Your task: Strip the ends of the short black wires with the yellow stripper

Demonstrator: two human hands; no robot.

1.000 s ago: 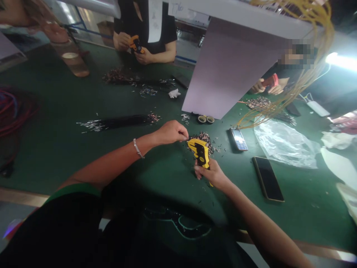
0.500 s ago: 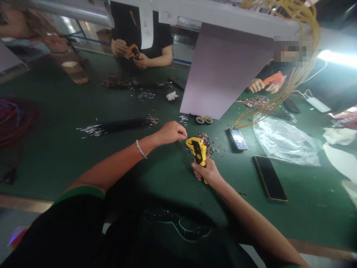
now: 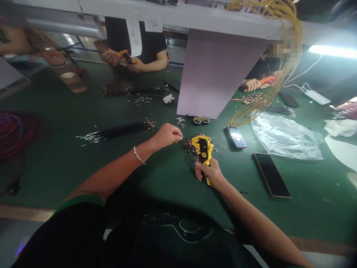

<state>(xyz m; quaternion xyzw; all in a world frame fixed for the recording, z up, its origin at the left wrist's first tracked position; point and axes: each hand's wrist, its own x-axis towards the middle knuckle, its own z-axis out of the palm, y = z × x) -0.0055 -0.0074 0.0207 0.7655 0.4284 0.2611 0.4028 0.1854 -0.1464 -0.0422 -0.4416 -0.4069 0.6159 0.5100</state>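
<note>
We have a green bench (image 3: 309,190) before us. A pale panel (image 3: 217,70) stands on its far side. We see a bundle of black wires (image 3: 119,130) at the left, a clear plastic bag (image 3: 287,137) at the right and a large phone (image 3: 271,175) nearer. At the middle we grip yellow pliers (image 3: 205,150), the right hand (image 3: 213,173) closed around the handles. The left hand (image 3: 167,134), just left of the pliers, has its fingertips pinched together; we cannot tell whether they hold anything. A pile of wire pieces (image 3: 191,147) lies partly behind the pliers.
</note>
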